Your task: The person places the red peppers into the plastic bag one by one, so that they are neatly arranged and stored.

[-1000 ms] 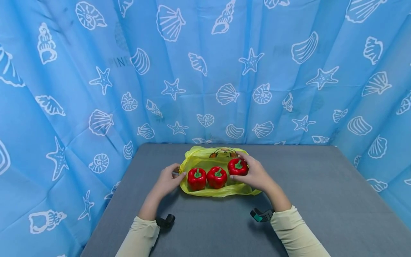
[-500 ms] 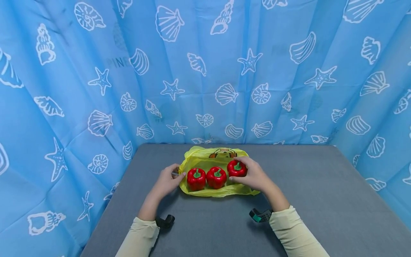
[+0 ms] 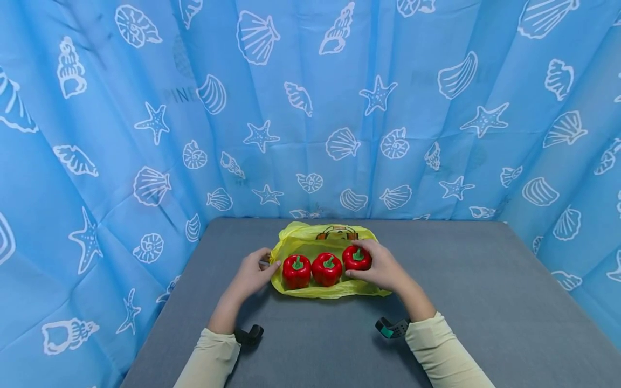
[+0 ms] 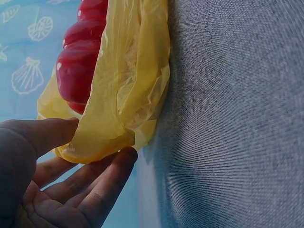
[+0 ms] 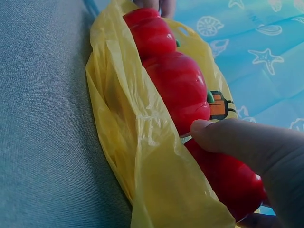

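Observation:
Three red bell peppers with green stems stand in a row inside an open yellow plastic bag (image 3: 335, 291). My right hand (image 3: 385, 268) grips the rightmost pepper (image 3: 356, 257), thumb on the near side and fingers on the far side. The middle pepper (image 3: 327, 269) and the left pepper (image 3: 297, 271) sit side by side, untouched by that hand. At the bag's left end, my left hand (image 3: 254, 272) pinches the bag's edge between thumb and fingers, as the left wrist view shows. The bag's near wall hides the peppers' lower parts in both wrist views.
The bag lies on a grey cloth-covered table (image 3: 320, 345). A blue curtain (image 3: 310, 108) with white shell prints hangs behind and along both sides. Dark camera straps (image 3: 249, 334) show at the wrists.
My right hand has lowered the right pepper slightly, down and a little leftward into the bag, nearer the middle one. The left hand has stayed in place on the bag.

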Motion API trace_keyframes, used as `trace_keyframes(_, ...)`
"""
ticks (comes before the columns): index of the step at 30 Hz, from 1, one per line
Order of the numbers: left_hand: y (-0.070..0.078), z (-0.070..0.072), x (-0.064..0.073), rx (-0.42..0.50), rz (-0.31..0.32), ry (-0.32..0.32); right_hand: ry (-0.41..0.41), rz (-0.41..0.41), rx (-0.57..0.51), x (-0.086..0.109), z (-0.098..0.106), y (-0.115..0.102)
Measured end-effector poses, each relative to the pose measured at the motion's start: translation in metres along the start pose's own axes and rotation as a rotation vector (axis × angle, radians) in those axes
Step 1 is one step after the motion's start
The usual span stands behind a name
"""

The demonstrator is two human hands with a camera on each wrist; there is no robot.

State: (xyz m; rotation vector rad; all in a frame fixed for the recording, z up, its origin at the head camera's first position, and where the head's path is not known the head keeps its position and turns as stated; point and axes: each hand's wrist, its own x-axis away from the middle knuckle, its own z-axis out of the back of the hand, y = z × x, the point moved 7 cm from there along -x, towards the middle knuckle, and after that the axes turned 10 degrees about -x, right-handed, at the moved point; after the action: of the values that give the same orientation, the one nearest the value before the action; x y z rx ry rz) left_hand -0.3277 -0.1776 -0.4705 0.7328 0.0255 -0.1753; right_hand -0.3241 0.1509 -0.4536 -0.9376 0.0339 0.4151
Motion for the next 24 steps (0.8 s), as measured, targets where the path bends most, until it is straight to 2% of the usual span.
trace_keyframes(12,0.0016,0.0006,0.0015,-0.005,0.015,-0.001,-0.013,0.015,0.0,0.002,-0.0007,-0.0047)
trace_keyframes(24,0.0002,-0.0008,0.0008,0.009,0.012,-0.007,-0.016,-0.005,-0.002,0.0033,-0.0012,-0.0034)
